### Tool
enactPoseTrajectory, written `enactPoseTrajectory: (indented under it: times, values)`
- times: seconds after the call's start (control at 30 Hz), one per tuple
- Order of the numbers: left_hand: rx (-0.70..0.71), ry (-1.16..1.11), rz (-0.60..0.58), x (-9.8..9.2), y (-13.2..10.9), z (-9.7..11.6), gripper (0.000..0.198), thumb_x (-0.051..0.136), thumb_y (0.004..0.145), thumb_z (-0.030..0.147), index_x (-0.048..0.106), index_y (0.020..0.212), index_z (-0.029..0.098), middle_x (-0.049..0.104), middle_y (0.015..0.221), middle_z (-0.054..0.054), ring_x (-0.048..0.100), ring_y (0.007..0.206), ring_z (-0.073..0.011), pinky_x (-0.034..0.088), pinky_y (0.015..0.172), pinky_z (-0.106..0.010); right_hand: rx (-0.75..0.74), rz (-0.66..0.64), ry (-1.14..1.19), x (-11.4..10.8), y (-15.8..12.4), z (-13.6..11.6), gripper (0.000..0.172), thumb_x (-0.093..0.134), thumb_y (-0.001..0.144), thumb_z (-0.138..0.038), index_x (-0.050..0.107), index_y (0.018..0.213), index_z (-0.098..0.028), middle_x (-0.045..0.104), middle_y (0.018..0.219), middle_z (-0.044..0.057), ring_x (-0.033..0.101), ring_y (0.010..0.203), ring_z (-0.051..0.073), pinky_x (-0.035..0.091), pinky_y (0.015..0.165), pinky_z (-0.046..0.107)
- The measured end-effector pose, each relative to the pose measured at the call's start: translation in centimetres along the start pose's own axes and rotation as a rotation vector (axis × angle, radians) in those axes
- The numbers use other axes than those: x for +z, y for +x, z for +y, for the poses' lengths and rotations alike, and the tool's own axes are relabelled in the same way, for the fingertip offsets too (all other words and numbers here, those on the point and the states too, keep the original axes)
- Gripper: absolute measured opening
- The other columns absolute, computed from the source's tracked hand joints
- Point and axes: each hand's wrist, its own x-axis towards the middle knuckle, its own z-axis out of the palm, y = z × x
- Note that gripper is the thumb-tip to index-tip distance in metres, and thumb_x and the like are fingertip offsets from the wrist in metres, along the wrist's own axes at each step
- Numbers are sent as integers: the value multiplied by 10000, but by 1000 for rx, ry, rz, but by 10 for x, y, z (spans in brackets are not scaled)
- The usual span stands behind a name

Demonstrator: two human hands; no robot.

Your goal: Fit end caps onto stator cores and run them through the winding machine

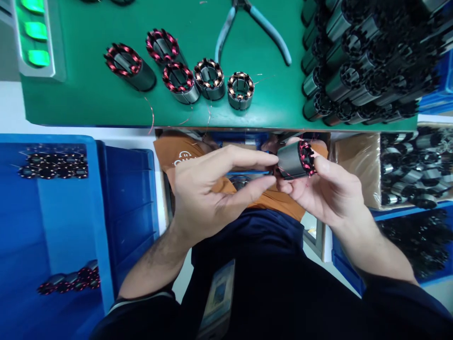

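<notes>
A motor stator (293, 159), a dark metal cylinder with red wire windings at one end, lies sideways above my lap. My right hand (329, 186) is closed around it, thumb near the wound end and fingers beneath. My left hand (215, 189) is at the stator's other end, thumb and index finger apart with a gap between them. Its fingertips reach that end; whether they press on it is hard to tell. On the green bench stand several wound stators, some with red wire, like this red-wound stator (180, 84), and some with copper wire, like this copper-wound stator (240, 90).
Pliers with blue handles (271, 33) lie on the green bench (106, 106). Stacked dark stators (348, 82) fill its right side. A blue bin (101, 226) with wound stators is at left. At right, a lined box (357, 151) holds more metal cores. Green lights (37, 30) glow upper left.
</notes>
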Motion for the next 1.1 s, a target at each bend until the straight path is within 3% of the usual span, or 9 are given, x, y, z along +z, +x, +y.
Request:
enactPoseTrajectory:
  times: [0.1,0.27,0.4,0.53,0.6,0.67,0.8,0.97,1.1]
  values:
    - [-4,-34,33,3,-1,0,332,1054,1026,275,949,1302,427,953,1159,76,934,981,-215,791,883,-397,21,-39,27,0,0,1,482,1093,898,-525,821,1231,-306,871,1029,-45,865,831,144,781,864,258]
    - [49,57,-26,-3,-1,4,240,968,1094,221,967,1215,428,951,1115,77,921,939,-200,768,833,-377,-8,-3,-69,-5,-2,1,523,1088,891,-547,796,1261,-321,868,1057,-32,877,880,186,799,923,336]
    - [67,221,-9,-12,-9,-15,235,956,1066,198,970,1166,410,952,1119,59,927,969,-230,759,843,-393,-194,142,-190,-15,-6,-1,511,1073,898,-554,799,1284,-360,874,1203,-7,865,955,213,793,897,364]
    - [-108,318,-142,-12,-15,-38,95,905,1108,256,969,1104,326,950,1068,14,913,931,-242,720,817,-396,-383,166,-355,-19,-17,-5,422,1046,967,-494,813,1297,-372,875,1168,15,884,1021,270,791,875,428]
    - [-161,211,-76,-8,-11,-34,44,973,1075,308,973,1111,334,950,1084,14,911,971,-243,737,861,-407,-368,183,-429,-16,-23,-6,425,1057,971,-475,817,1302,-360,882,1187,34,899,1052,301,802,895,475]
    - [-162,45,8,-3,-2,-20,176,1066,1003,360,977,1154,375,949,1182,14,911,1105,-265,771,945,-444,-337,191,-482,-13,-25,-4,446,1073,969,-458,818,1320,-357,885,1216,44,906,1093,315,808,945,500]
    - [-216,-132,-12,7,13,5,104,1047,1031,378,949,1063,372,915,1300,8,884,1239,-272,790,1044,-480,-385,166,-502,-13,-24,3,458,1091,960,-450,830,1326,-358,895,1209,33,909,1090,287,799,937,436]
    - [-420,-401,-138,26,-5,-19,331,910,1133,539,849,978,253,888,1254,-82,869,1184,-270,767,1014,-424,-291,120,-486,-17,-28,-2,444,1056,981,-513,825,1318,-339,898,1163,37,917,1054,291,808,925,440]
    - [-552,-451,-53,29,-15,-32,390,946,1081,655,900,1032,270,907,1149,-71,866,1031,-246,761,884,-387,-222,78,-486,-22,-32,-4,508,1062,970,-526,812,1365,-328,899,1120,39,908,998,278,806,896,427]
